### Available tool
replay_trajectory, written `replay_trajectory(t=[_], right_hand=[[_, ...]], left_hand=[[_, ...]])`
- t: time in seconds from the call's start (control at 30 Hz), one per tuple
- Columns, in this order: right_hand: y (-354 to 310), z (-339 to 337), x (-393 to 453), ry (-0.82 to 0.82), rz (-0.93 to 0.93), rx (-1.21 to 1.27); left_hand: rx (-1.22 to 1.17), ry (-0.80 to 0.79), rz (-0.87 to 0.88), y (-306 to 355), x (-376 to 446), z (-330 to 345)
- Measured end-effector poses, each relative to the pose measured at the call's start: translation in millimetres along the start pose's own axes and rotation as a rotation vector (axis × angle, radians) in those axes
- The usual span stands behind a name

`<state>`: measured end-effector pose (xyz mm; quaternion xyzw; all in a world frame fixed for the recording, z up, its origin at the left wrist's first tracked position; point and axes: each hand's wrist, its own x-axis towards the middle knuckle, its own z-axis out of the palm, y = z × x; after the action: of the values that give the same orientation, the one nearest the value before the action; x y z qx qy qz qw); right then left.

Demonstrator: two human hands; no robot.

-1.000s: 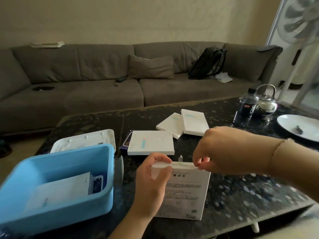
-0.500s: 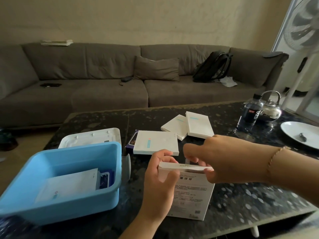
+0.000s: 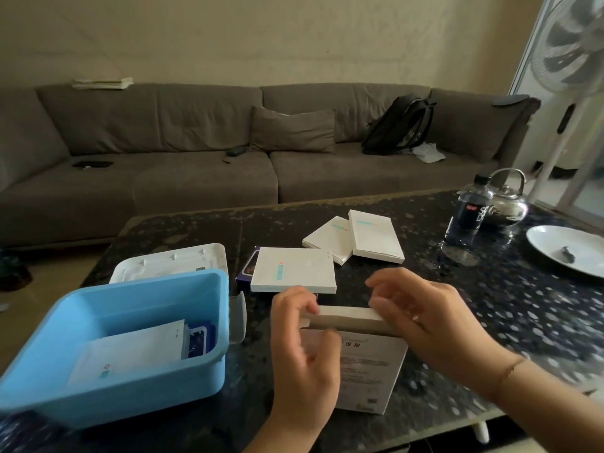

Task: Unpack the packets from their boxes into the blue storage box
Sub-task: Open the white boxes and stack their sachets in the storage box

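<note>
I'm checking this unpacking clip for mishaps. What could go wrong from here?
The white box stands upright near the table's front edge; as both hands, left and right, work its top flap, it might tip or slide off. Packets could also spill short of the blue storage box.

Single head view, looking forward and down, close over table [image 3: 457,322]
</note>
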<state>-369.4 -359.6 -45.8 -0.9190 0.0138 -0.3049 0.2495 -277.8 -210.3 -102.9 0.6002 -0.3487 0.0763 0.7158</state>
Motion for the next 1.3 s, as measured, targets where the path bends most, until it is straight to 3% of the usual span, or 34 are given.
replay_trajectory(t=[0.13, 0.2, 0.33, 0.5, 0.57, 0.67, 0.8, 0.9, 1.0, 1.17, 1.3], right_hand=[[4, 5, -22, 0.095, -0.055, 0.035], [0, 10, -27, 0.154, 0.019, 0.091], [-15, 19, -24, 0.265, 0.327, 0.224], [-19, 29, -20, 0.156, 0.801, 0.581], [-19, 31, -19, 0.097, 0.91, 0.739], [-22, 28, -18, 0.063, 0.886, 0.727], [-39, 19, -34, 0.272, 0.615, 0.082], [-58, 14, -44, 0.179, 0.58, -0.194], [-62, 14, -47, 0.196, 0.624, -0.178], [-50, 18, -55, 0.316, 0.445, -0.182], [-40, 22, -63, 0.399, 0.542, 0.26]], left_hand=[[-0.027, 0.007, -0.083, -3, 1, -1], [-0.064, 0.024, -0.136, -2, -1, -2], [-0.071, 0.113, -0.098, 2, -7, 1], [0.06, 0.066, 0.072, -2, -12, -6], [0.087, 0.014, 0.074, -5, -12, -11], [0.082, -0.063, 0.024, -5, -9, -16], [0.004, -0.109, -0.131, 4, -7, -18], [0.007, -0.177, -0.268, 13, -7, -26], [0.191, -0.276, -0.252, 20, -5, -42], [0.294, -0.339, -0.202, 27, -3, -56], [0.166, -0.316, -0.237, 27, -4, -58]])
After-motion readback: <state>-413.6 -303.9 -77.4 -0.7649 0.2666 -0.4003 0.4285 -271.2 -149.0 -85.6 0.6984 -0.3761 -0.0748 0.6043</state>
